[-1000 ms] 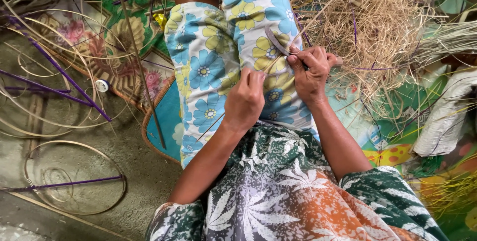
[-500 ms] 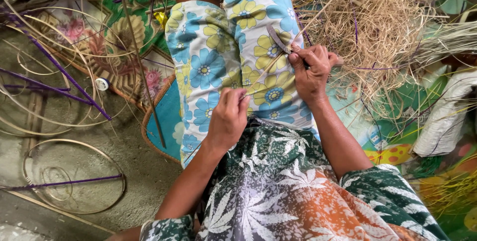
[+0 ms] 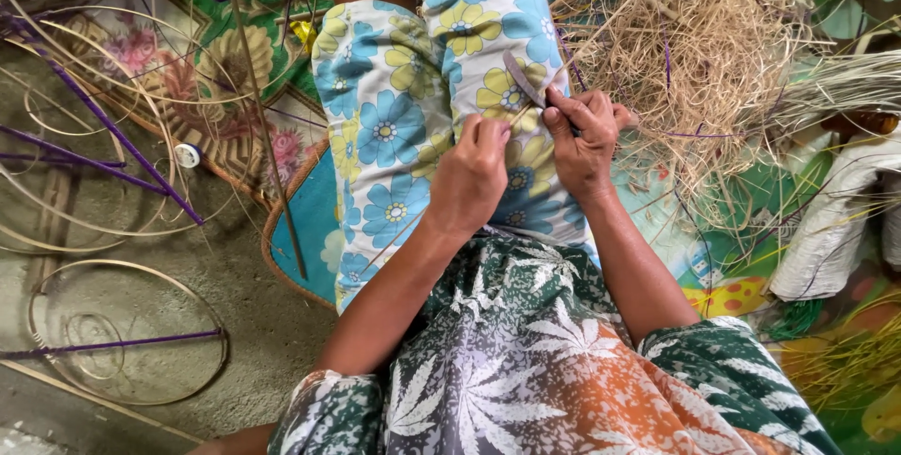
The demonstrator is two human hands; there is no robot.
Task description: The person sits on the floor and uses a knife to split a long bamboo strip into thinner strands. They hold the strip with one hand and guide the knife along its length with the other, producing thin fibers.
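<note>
Just beyond my right hand fingers, clenched on the knife, my left hand pinches the thin strip; I'd shave shallow, strip taut.

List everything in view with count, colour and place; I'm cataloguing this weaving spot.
knife: one, grey blade, in right hand over lap
thin strip: one, pale, under left hand
flowered cloth: one, white-blue-yellow, across lap
shavings pile: one, straw-coloured, upper right
purple strips: several, left floor
coiled hoops: several, pale, lower left
mat: one, teal, under legs
left hand: centre, pinching strip
right hand: gripping knife
</note>
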